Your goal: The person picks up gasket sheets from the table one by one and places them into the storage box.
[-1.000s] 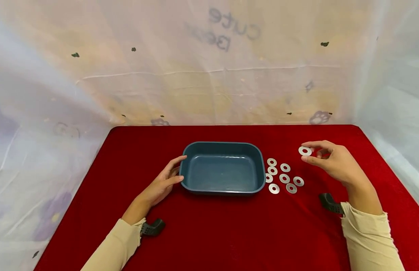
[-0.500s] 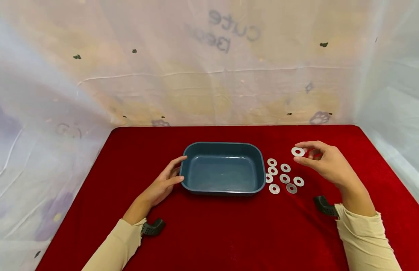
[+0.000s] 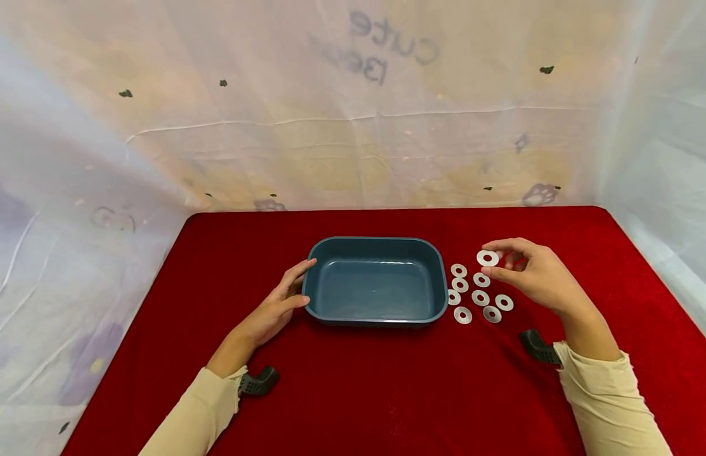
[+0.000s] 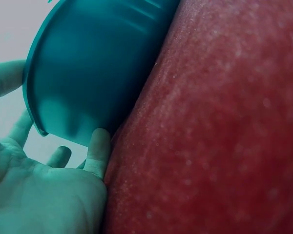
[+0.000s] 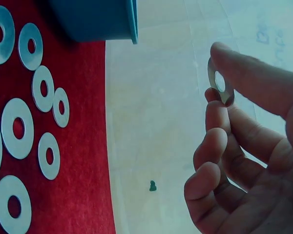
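Note:
In the head view my right hand [image 3: 532, 273] pinches a flat metal washer [image 3: 480, 258] between thumb and fingertips, raised above the red cloth. The right wrist view shows this same washer [image 5: 212, 74] standing on edge between thumb and index finger. My left hand [image 3: 273, 311] touches the left end of a blue-green rectangular tub [image 3: 376, 322] with spread, fairly straight fingers. Along the tub's end wall [image 4: 83, 83] those fingers extend in the left wrist view. Several loose washers, such as one near washer [image 3: 457, 318], lie flat right of the tub.
A red cloth [image 3: 364, 386] covers the table. Printed fabric [image 3: 307, 152] hangs behind it and at both sides. One washer [image 3: 454, 302] lies against or very near the tub's right wall, partly hidden by its rim.
My right hand has moved left with the pinched washer, coming nearer to the loose washers and the tub. The left hand and the tub have stayed in place.

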Tool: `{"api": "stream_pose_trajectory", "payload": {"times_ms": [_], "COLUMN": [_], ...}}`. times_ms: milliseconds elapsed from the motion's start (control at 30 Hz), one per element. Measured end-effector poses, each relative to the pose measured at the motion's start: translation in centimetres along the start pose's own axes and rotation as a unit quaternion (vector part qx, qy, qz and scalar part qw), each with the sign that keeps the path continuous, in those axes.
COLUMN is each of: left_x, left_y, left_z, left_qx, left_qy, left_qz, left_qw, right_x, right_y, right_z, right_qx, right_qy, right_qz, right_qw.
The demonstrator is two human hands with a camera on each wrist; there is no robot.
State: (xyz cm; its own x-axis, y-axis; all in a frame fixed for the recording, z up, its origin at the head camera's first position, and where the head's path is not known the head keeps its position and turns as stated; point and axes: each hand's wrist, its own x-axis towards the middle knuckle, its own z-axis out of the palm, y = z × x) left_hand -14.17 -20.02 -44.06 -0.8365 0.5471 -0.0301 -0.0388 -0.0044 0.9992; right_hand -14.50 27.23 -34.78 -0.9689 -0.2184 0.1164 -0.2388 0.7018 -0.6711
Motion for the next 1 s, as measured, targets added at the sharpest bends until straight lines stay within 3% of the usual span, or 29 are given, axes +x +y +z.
{"api": "stream_pose_trajectory", "payload": {"times_ms": [300, 1000], "left_x": [0.1, -0.1], "left_y": [0.2, -0.2], "left_z": [0.1, -0.2], "left_qx": [-0.022, -0.013], "left_qy": [-0.007, -0.001], "left_qz": [0.005, 0.003], "left_qw": [0.9997, 0.9999], "right_x": [0.0, 0.6], "right_y": [-0.5, -1.9], "right_z": [1.0, 5.0], "right_qx": [0.0, -0.01], "right_qy": [-0.017, -0.066], "right_qz": [-0.008, -0.03], "right_qw": [1.0, 0.997]}}
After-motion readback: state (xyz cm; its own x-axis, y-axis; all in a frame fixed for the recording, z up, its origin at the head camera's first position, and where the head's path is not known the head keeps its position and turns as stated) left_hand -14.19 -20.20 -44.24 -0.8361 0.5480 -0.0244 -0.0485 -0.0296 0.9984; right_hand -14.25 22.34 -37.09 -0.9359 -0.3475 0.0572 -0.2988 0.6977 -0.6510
